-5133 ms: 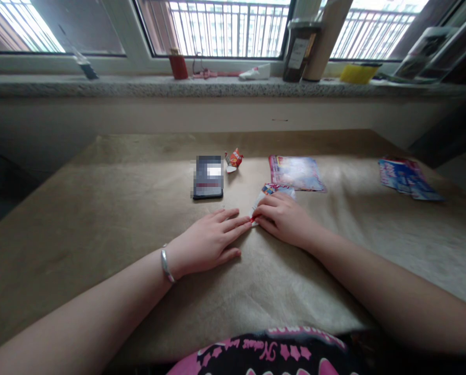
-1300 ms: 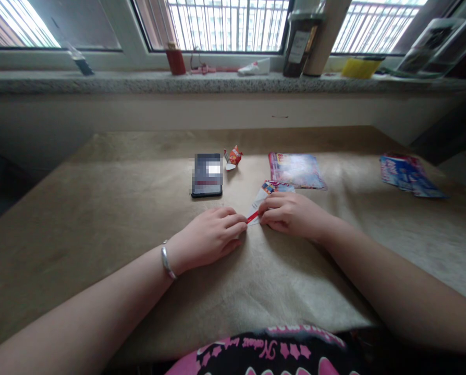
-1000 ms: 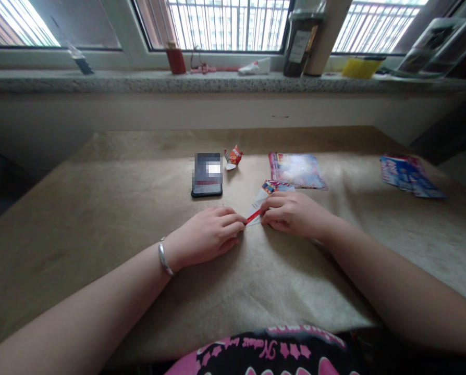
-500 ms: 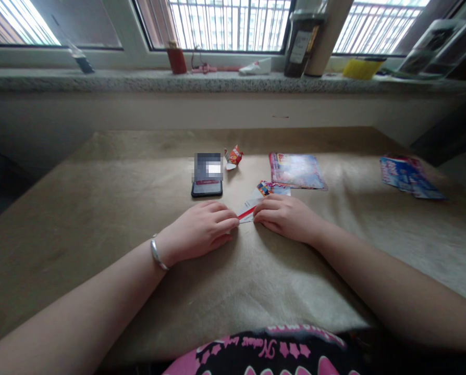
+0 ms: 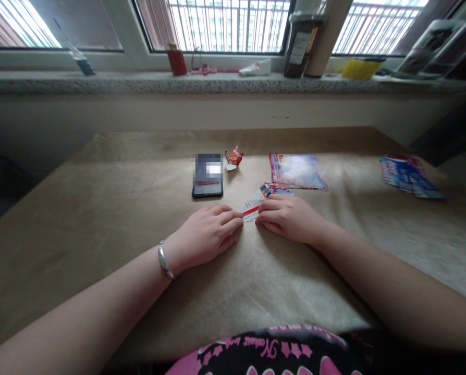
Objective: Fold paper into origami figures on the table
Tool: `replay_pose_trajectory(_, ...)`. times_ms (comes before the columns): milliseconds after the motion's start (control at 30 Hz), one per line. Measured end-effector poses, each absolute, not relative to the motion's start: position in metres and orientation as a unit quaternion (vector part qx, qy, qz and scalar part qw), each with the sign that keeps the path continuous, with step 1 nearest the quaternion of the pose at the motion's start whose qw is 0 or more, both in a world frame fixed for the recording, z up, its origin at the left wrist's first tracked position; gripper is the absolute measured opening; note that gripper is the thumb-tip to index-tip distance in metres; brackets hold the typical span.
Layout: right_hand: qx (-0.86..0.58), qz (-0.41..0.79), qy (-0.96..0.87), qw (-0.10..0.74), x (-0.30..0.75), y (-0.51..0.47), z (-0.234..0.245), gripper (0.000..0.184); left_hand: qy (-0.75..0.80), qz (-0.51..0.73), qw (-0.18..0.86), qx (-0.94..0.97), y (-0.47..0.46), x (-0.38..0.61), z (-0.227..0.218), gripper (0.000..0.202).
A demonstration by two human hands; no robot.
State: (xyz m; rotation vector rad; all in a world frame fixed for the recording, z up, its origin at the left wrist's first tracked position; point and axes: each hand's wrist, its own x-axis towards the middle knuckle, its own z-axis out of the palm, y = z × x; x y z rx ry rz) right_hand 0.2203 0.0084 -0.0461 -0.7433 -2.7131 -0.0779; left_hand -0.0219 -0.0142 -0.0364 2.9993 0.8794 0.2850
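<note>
A folded piece of printed paper (image 5: pixel 250 211), white with a red stripe and a colourful corner, lies on the table between my hands. My left hand (image 5: pixel 210 232), a silver bangle at its wrist, has its fingers together with the tips on the paper's left end. Bent over the right part of the paper, my right hand (image 5: pixel 285 217) presses its fingertips down near the lower edge. Both hands pinch the paper against the tabletop, and part of it is hidden under the right fingers.
Beyond the paper stand a phone (image 5: pixel 207 190) with a blurred screen and a small red folded paper piece (image 5: pixel 233 158). A stack of colourful printed sheets (image 5: pixel 297 171) lies behind my right hand. More blue printed papers (image 5: pixel 408 177) are at the far right of the table (image 5: pixel 100 208).
My left hand has slid slightly to the right along the paper. The right hand and the paper have shifted a little to the right too.
</note>
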Motion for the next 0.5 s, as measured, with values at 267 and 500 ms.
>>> replay_pose_trajectory(267,-0.267,-0.031,-0.951,0.153,0.222,0.007,-0.043,0.019,0.277,0.107,-0.016,0.955,-0.015,-0.022,-0.040,0.033)
replay_pose_trajectory(500,-0.269,-0.011,-0.951,0.151,0.231,0.009,-0.041,0.021,0.279,0.101,-0.002,0.955,-0.015,-0.022,-0.039,0.034)
